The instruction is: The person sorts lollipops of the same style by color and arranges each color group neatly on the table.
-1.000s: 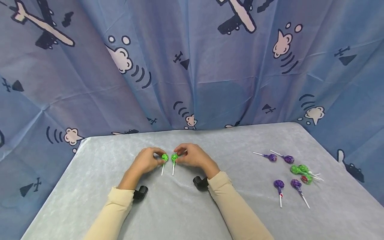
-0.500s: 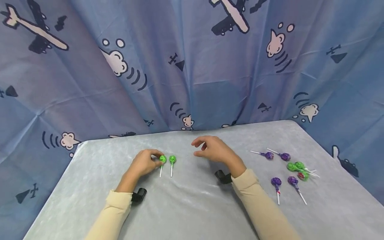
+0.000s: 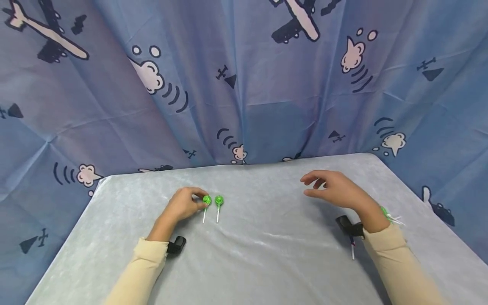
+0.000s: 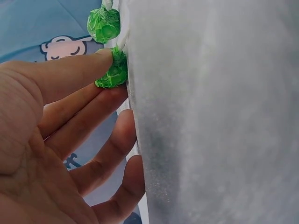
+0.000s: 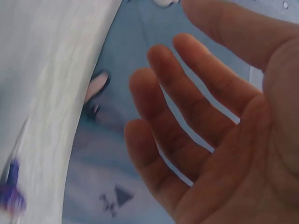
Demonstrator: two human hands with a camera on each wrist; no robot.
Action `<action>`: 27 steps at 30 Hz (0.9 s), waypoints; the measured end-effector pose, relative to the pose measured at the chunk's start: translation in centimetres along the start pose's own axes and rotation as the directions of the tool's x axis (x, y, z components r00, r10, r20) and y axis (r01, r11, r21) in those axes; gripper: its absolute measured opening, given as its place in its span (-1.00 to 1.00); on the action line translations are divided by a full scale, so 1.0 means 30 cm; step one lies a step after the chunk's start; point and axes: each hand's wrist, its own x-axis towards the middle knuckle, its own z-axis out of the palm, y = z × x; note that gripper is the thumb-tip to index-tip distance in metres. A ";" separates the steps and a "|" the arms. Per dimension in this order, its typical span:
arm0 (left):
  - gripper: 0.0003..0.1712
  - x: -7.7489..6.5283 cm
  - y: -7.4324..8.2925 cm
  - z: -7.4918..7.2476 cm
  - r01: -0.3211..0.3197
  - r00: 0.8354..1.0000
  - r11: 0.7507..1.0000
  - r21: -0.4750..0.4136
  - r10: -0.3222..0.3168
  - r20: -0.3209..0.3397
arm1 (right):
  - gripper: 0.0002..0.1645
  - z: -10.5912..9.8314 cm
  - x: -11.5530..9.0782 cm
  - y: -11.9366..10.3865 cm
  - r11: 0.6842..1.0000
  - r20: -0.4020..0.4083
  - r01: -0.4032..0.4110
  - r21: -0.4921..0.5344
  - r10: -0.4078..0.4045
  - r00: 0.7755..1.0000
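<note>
My left hand [image 3: 184, 204] pinches the wrapped head of a green lollipop [image 3: 206, 199] between thumb and fingers; its white stick points toward me on the table. Just right of it lies a second green lollipop [image 3: 219, 201], parallel and untouched. The left wrist view also has both green heads, the held lollipop [image 4: 117, 74] partly behind the thumb. Over the right part of the table my right hand [image 3: 335, 188] hovers with relaxed fingers apart, holding nothing. A blurred purple lollipop [image 5: 11, 196] shows at the left edge of the right wrist view.
Beyond the right wrist, several green lollipops [image 3: 385, 210] are partly hidden by the arm. Below the wrist camera [image 3: 348, 225] a purple lollipop's stick [image 3: 352, 250] sticks out. A patterned blue curtain [image 3: 267, 127] hangs behind the white-covered table [image 3: 259, 262].
My right hand has let go of the second green lollipop and moved far right, now covering most of the lollipops there. The left hand keeps its pinch in the same place.
</note>
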 end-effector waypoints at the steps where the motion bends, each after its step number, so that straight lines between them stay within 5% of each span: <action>1: -0.66 0.001 0.000 0.002 -0.004 1.000 1.000 0.003 0.004 0.002 | -0.58 -0.008 -0.015 0.019 1.000 0.000 -0.013 -0.006 0.013 1.000; 19: -0.68 0.001 -0.001 -0.005 0.006 1.000 1.000 0.022 -0.005 -0.016 | -0.56 -0.180 -0.191 0.293 0.993 -0.054 -0.100 -0.061 0.097 0.994; 27: -0.68 0.005 -0.002 0.003 -0.007 1.000 1.000 0.014 0.007 -0.005 | -0.50 -0.199 -0.241 0.399 0.989 -0.005 -0.144 -0.045 0.144 0.990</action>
